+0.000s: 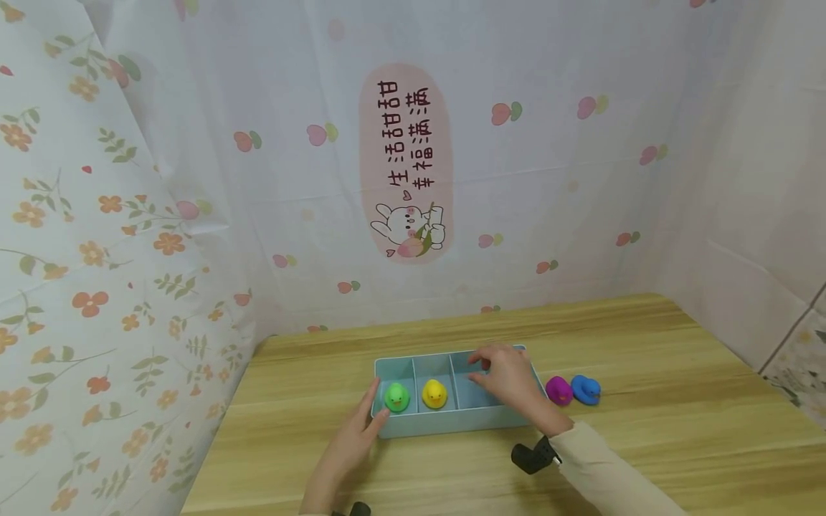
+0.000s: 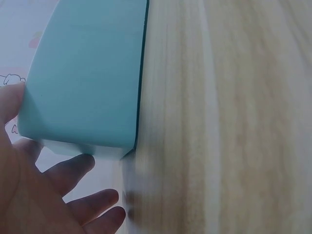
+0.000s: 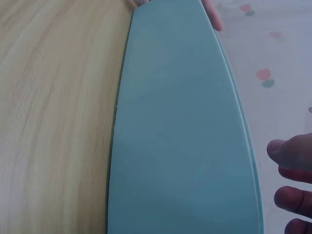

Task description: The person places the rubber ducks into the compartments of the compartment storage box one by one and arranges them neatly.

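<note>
A light-blue divided box [image 1: 445,421] stands on the table. My left hand [image 1: 353,438] holds its left front corner, the thumb at the rim and the fingers along the end wall; the left wrist view shows the box [image 2: 87,73] beside that thumb. A green toy duck [image 1: 396,397] sits in the leftmost compartment, and a yellow toy duck [image 1: 434,393] in the one beside it. Over the box's right part hovers my right hand [image 1: 508,376], fingers loosely bent, thumb and fingertips apart with nothing visible between them. It hides part of the box interior there.
Just right of the box, a purple toy duck [image 1: 558,390] and a blue toy duck [image 1: 586,389] lie side by side on the wooden table [image 1: 290,401]. Printed cloth [image 1: 290,179] hangs behind the table and along its sides.
</note>
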The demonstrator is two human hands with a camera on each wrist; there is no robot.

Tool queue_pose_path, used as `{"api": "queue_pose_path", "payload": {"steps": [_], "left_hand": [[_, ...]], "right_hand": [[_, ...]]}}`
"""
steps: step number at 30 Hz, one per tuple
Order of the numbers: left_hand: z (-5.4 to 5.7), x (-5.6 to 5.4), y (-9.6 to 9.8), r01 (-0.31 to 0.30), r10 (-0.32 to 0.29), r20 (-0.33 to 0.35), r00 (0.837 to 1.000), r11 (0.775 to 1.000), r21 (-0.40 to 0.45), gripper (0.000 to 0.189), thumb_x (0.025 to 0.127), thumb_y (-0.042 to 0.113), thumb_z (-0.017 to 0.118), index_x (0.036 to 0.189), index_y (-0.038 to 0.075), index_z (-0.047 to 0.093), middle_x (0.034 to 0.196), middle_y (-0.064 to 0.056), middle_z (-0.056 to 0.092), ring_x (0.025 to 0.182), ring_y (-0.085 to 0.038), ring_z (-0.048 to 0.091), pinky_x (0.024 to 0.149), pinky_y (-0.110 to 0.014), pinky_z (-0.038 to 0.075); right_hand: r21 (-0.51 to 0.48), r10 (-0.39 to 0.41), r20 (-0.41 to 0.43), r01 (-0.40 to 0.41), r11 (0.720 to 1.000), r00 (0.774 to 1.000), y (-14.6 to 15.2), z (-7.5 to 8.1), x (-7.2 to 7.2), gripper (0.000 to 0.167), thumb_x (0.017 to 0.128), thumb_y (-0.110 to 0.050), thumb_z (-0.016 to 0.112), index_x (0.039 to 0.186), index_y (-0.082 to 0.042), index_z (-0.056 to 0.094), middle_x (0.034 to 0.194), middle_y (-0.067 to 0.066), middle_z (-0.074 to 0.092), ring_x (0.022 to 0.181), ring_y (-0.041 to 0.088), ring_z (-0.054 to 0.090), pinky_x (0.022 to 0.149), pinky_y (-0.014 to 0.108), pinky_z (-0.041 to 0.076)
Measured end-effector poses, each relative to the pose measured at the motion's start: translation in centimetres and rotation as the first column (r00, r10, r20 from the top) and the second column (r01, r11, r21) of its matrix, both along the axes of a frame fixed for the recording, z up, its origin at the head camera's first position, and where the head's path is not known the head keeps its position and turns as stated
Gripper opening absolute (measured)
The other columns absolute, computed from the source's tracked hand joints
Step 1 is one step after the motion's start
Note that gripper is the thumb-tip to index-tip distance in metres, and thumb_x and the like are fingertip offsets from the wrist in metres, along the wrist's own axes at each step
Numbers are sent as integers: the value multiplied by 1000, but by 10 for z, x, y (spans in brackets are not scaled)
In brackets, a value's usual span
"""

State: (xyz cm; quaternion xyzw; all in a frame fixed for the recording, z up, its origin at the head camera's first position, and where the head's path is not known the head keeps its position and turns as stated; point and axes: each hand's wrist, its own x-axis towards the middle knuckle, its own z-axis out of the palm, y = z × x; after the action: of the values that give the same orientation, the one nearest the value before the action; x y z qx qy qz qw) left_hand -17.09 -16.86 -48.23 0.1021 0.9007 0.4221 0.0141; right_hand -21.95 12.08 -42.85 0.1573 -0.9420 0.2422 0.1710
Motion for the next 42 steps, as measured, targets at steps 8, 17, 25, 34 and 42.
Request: {"api": "queue_pose_path", "payload": {"steps": [8,17,25,34,42], "left_hand": [[-2,-1,-1,3,-3,10,1000,1000,6,62,101,41,43,154,20,19,153,-19,30,138,-44,31,109,-62,28],[-2,1,-2,20,-20,-11,1000,1000,5,62,101,40,43,154,17,20,152,-21,31,137,-46,32,108,-63,28],[1,4,-1,17,-17,-14,1000,1000,16,62,101,39,43,153,14,20,152,-22,30,136,-47,32,109,-63,28],[1,4,-1,28,-28,-23,999,1000,6,62,101,39,43,153,14,21,151,-23,32,135,-47,34,107,-63,30],[2,4,-1,15,-14,-12,1000,1000,14,62,101,40,43,154,16,20,152,-22,31,135,-47,33,108,-64,29]], "right_hand": [[20,-12,33,11,1000,999,14,6,3,19,74,-21,82,91,-17,75,71,-4,59,71,12,50,66,36,32],[35,-35,36,33,999,999,35,4,2,22,73,-22,82,94,-18,76,69,-7,54,70,11,47,68,39,31],[19,-53,61,52,998,997,50,4,6,26,74,-22,82,98,-17,75,68,-9,50,66,9,43,66,34,26],[14,-64,42,63,998,997,71,5,11,27,73,-16,81,100,-13,75,66,-7,48,63,10,41,59,29,25],[27,-121,30,120,992,992,92,1,12,27,72,-18,82,97,-13,74,66,-7,51,58,10,40,56,28,29]]}}
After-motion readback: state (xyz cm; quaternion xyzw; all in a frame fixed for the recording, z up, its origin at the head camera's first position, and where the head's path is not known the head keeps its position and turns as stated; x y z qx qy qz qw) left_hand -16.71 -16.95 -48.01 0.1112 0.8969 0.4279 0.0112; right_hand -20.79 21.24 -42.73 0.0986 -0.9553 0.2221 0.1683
